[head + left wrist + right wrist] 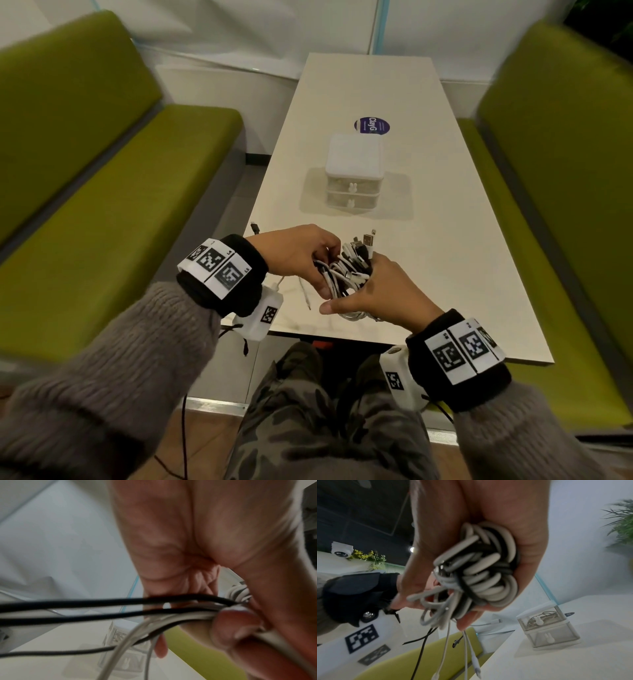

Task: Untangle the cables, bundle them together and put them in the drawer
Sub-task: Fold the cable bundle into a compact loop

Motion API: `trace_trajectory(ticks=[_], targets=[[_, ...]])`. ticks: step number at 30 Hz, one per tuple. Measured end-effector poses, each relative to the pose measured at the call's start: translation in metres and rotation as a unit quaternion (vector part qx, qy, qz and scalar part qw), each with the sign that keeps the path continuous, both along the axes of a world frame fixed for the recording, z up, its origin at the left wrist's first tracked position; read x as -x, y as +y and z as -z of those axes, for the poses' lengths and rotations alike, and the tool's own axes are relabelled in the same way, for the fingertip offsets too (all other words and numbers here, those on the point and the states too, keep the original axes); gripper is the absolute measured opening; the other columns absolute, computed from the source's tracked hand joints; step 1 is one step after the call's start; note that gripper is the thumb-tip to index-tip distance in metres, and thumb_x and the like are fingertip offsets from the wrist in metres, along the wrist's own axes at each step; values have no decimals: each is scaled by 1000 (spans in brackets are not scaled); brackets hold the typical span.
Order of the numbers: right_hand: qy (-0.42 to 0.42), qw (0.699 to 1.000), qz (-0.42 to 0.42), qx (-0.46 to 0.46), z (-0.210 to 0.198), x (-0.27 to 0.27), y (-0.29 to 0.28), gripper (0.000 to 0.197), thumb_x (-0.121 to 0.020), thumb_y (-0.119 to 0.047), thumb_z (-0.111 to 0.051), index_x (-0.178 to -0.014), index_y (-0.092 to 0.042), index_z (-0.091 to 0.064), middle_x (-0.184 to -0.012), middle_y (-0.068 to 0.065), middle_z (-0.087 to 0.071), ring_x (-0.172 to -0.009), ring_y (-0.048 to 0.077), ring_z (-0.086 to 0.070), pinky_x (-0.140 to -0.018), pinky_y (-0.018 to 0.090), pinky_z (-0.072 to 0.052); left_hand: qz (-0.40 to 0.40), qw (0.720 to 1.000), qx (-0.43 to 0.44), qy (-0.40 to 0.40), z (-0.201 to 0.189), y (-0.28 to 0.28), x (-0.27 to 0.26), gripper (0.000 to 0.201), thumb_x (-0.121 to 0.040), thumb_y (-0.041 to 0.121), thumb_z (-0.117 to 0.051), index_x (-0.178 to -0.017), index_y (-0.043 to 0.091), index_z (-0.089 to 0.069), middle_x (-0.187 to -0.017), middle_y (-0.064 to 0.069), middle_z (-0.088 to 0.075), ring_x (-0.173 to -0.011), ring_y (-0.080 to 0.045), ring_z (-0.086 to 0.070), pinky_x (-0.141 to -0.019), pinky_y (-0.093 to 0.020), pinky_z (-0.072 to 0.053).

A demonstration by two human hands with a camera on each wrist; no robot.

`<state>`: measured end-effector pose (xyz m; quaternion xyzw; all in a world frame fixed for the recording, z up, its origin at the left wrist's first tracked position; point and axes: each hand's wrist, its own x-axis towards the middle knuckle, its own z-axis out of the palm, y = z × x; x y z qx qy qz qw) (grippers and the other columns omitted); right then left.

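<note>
A bunch of white and black cables (346, 270) hangs between both hands over the near end of the white table (445, 240). My right hand (373, 291) grips the coiled mass (484, 572) in its palm, and loose ends with plugs (471, 655) dangle below. My left hand (305, 257) pinches several strands at the bunch's left side; black and white cables (102, 601) run out from its fingers (236, 626). The small white two-drawer box (352, 171) stands mid-table with both drawers shut; its top drawer (541, 618) holds a cable.
Green benches flank the table on the left (120, 205) and right (565, 205). A round purple sticker (371, 125) lies behind the drawer box. One dark plug (255, 226) rests at the table's left edge, and a white cable end (305, 291) trails on the tabletop.
</note>
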<state>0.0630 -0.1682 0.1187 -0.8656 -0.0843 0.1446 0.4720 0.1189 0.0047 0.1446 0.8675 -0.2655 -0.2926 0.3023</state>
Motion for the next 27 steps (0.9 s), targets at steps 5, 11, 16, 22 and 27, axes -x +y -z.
trace_trajectory(ticks=[5,11,16,22,27], targets=[[-9,999,40,-13,11,-4,2,34,-64,-18,-82,-89,-24,-60,-71,-11,-65,-65,3,-60,-58,24,-47,-47,998,26,-7,1,-3,0,36,-66,11,-83,-88,9,-54,-81,-8,-73,-74,-24,-67,-71,-36,-54],[18,994,82,-66,26,-6,6,25,-65,-14,-78,-83,-19,-61,-63,-9,-62,-51,4,-55,-52,24,-42,-92,991,88,36,2,-6,3,46,-68,2,-79,-100,12,-46,-73,-5,-72,-70,-20,-68,-66,-25,-52],[52,990,70,-110,29,-2,8,36,-62,-21,-85,-91,-14,-66,-81,8,-70,-72,21,-67,-63,38,-54,-82,992,84,46,2,-5,5,49,-67,8,-81,-100,14,-45,-77,-5,-73,-73,-19,-69,-69,-26,-50],[29,986,103,-125,24,-5,11,17,-70,-8,-71,-84,-15,-65,-69,4,-65,-61,22,-62,-55,36,-52,-98,988,116,37,-4,-5,3,46,-69,5,-79,-102,11,-48,-76,-8,-73,-69,-20,-68,-66,-22,-50],[30,979,84,-181,14,-2,9,16,-75,-3,-70,-89,-8,-68,-77,13,-67,-71,21,-64,-69,41,-55,-58,988,132,49,-13,-1,-1,44,-73,12,-77,-106,13,-48,-79,-12,-72,-71,-18,-67,-68,-22,-51]])
